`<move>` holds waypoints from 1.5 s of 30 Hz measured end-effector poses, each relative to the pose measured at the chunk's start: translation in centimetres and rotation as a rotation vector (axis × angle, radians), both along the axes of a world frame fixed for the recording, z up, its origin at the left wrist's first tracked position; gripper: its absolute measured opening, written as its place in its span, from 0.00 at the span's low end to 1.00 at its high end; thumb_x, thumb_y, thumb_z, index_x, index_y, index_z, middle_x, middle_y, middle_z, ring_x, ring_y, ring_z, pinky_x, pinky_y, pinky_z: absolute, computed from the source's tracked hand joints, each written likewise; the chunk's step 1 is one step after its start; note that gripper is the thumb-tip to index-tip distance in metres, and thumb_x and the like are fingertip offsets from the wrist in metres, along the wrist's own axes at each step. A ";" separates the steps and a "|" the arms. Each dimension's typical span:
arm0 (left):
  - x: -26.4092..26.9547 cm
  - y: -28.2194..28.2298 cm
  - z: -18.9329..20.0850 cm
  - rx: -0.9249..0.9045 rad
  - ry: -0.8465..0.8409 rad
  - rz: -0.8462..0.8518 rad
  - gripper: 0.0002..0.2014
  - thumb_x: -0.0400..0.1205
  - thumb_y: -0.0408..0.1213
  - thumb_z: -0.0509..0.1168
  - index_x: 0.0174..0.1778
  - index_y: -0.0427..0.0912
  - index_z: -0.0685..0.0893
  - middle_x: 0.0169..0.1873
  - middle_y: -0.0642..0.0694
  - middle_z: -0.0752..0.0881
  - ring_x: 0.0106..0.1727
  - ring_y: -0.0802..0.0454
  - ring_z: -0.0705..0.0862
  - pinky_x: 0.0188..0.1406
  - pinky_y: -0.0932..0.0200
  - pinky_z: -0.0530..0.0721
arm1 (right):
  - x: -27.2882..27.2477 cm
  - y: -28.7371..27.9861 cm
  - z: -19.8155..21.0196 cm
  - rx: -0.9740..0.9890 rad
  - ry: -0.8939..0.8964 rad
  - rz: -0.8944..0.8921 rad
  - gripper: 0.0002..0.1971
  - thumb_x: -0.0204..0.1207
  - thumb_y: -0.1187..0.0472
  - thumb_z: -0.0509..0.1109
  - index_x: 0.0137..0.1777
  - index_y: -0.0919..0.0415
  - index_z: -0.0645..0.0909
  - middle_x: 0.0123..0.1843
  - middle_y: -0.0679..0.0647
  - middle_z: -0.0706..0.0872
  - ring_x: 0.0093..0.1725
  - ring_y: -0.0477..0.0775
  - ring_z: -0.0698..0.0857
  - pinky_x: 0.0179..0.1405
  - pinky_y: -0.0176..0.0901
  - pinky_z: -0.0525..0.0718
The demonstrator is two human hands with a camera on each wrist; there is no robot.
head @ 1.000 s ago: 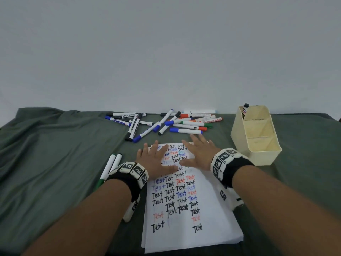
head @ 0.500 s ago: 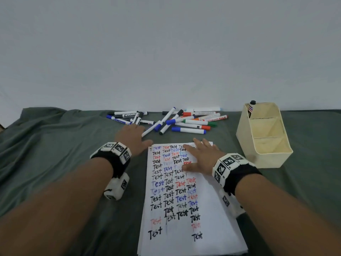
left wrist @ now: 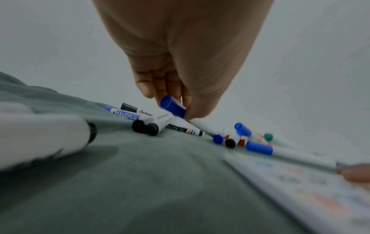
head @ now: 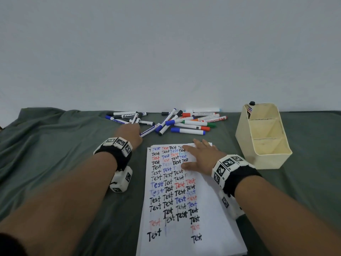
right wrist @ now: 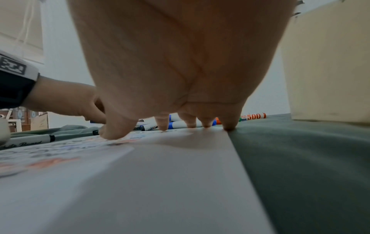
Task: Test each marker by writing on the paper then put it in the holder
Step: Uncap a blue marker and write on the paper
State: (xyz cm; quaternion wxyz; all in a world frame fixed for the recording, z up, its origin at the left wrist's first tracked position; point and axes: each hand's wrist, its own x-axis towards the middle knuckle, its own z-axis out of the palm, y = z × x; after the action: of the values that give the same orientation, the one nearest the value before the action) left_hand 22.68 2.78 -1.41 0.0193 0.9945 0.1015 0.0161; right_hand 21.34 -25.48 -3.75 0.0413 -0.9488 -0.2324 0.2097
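A sheet of paper (head: 184, 200) covered with "Test" in several colours lies in front of me on the green cloth. My right hand (head: 201, 156) rests flat on its top right corner, fingers spread, fingertips (right wrist: 163, 125) on the sheet (right wrist: 160, 182). My left hand (head: 131, 133) reaches into the pile of markers (head: 191, 122) at the back. In the left wrist view its fingers (left wrist: 158, 88) curl round a blue-capped marker (left wrist: 174, 109), with the thumb on the white barrel. The cream holder (head: 263, 135) stands at the right, with one black-capped marker (head: 251, 108) in its far compartment.
A green cloth (head: 55, 154) covers the table and is bunched into folds at the left. A white marker (left wrist: 40, 139) lies on the cloth close to my left wrist. A plain wall rises right behind the marker pile. The holder's wall (right wrist: 328, 63) stands just right of my right hand.
My left hand has left the paper, moved forward and left to the marker pile, and closed on a blue-capped marker. The right hand has stayed flat on the paper.
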 end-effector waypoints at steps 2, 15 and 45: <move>-0.5 0.2 0.4 -0.105 -0.120 0.023 0.09 0.80 0.37 0.67 0.55 0.46 0.86 0.55 0.43 0.87 0.59 0.43 0.83 0.56 0.52 0.79 | 0.0 0.0 0.1 0.017 -0.032 -0.013 0.43 0.80 0.26 0.59 0.90 0.40 0.51 0.93 0.55 0.46 0.91 0.62 0.46 0.87 0.70 0.51; -4.0 -6.5 2.5 -0.441 -0.336 -0.468 0.13 0.85 0.35 0.66 0.64 0.48 0.85 0.51 0.52 0.81 0.47 0.59 0.78 0.47 0.72 0.69 | -1.1 -0.1 1.7 0.315 -0.626 -0.081 0.47 0.82 0.48 0.71 0.90 0.42 0.42 0.91 0.58 0.39 0.90 0.68 0.43 0.83 0.77 0.48; -2.7 -1.3 1.1 -0.063 0.134 -0.179 0.09 0.81 0.29 0.62 0.56 0.42 0.76 0.53 0.41 0.86 0.51 0.42 0.84 0.46 0.52 0.79 | -0.4 -0.3 1.9 0.329 -0.485 -0.163 0.08 0.89 0.50 0.62 0.61 0.53 0.75 0.60 0.51 0.76 0.48 0.51 0.74 0.46 0.49 0.82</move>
State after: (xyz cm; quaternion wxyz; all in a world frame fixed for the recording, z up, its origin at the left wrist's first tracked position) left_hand 19.94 1.51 -0.33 0.0448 0.9974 0.0138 -0.0555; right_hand 20.93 -25.81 -1.84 0.1545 -0.9673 -0.1896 -0.0673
